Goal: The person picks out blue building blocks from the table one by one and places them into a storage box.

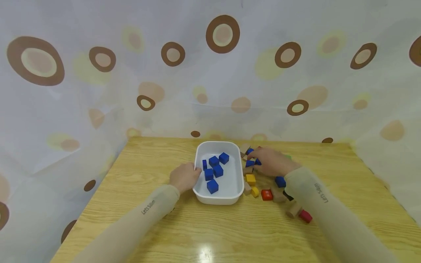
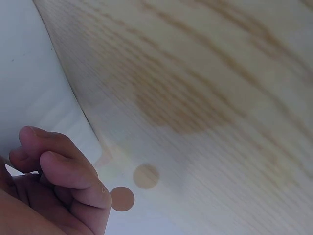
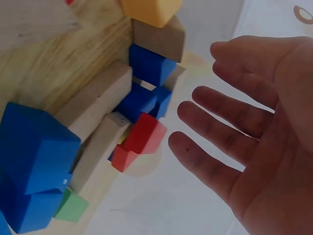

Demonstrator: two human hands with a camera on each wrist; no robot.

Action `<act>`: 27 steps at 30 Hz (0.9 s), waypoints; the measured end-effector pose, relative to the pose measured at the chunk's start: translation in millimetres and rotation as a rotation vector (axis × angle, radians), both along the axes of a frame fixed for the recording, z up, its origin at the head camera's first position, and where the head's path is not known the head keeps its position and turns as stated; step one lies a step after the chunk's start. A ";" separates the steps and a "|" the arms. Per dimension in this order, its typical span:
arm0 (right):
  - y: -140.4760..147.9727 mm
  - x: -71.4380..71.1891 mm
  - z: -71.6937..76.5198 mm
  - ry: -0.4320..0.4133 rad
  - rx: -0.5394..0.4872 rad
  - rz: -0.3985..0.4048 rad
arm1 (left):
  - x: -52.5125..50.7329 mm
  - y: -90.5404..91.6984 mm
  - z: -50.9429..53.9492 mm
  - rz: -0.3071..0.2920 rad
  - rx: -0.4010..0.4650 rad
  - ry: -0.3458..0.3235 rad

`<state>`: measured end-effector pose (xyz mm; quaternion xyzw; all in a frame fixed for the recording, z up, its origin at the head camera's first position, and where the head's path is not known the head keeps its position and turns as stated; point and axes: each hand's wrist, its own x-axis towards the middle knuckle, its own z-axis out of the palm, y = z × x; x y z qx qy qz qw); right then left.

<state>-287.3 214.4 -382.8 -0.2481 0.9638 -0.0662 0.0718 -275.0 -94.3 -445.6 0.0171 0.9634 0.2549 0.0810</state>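
My left hand (image 1: 184,178) holds the left side of a white plastic tray (image 1: 218,201), its thumb over the rim. In the left wrist view, curled fingers (image 2: 68,169) lie against the tray's outer wall. Several blue blocks (image 1: 212,186) sit inside, mostly cubes plus a thin piece. Over the loose pile right of the tray reaches my right hand (image 1: 273,162). The right wrist view shows its fingers (image 3: 210,159) extended, with nothing between them. Closest to them are a red block (image 3: 146,133) and a blue block (image 3: 151,63).
Plain wooden blocks (image 1: 294,210), a yellow block (image 1: 250,179), red blocks (image 1: 267,195) and a crimson block (image 1: 306,216) lie scattered right of the tray. A green block (image 3: 71,205) shows in the right wrist view. Behind the wooden table (image 1: 138,226) hangs a dotted white sheet (image 1: 197,73).
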 end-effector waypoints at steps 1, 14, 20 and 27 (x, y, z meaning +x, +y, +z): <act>0.2 -0.3 -1.9 -0.013 0.002 -0.006 | 0.4 -0.2 -0.4 -0.001 0.000 0.003; -1.7 -15.0 -23.2 -0.047 0.083 -0.014 | -0.1 -0.6 -1.8 -0.001 -0.002 0.015; -7.7 -19.7 -26.4 -0.027 0.103 -0.036 | -1.1 -0.6 -2.4 0.006 -0.005 0.018; -10.4 -23.0 -27.9 -0.017 0.109 -0.042 | -1.9 -0.7 -3.3 0.001 0.004 0.017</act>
